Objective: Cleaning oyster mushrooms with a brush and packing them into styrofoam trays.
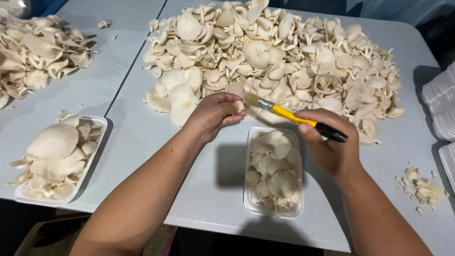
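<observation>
while a mushroom [240, 106] is pinched in the left hand [214, 114] at frame centre, a yellow knife [297, 118] is gripped by the right hand [332, 144].

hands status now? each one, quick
Left hand: closed on a mushroom.
Right hand: closed on a yellow knife, blade at the mushroom.

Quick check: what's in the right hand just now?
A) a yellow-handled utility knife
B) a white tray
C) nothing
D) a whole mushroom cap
A: the right hand grips a yellow-handled utility knife, its blade pointing at the small mushroom piece pinched in the left hand, above the half-filled white tray.
</observation>
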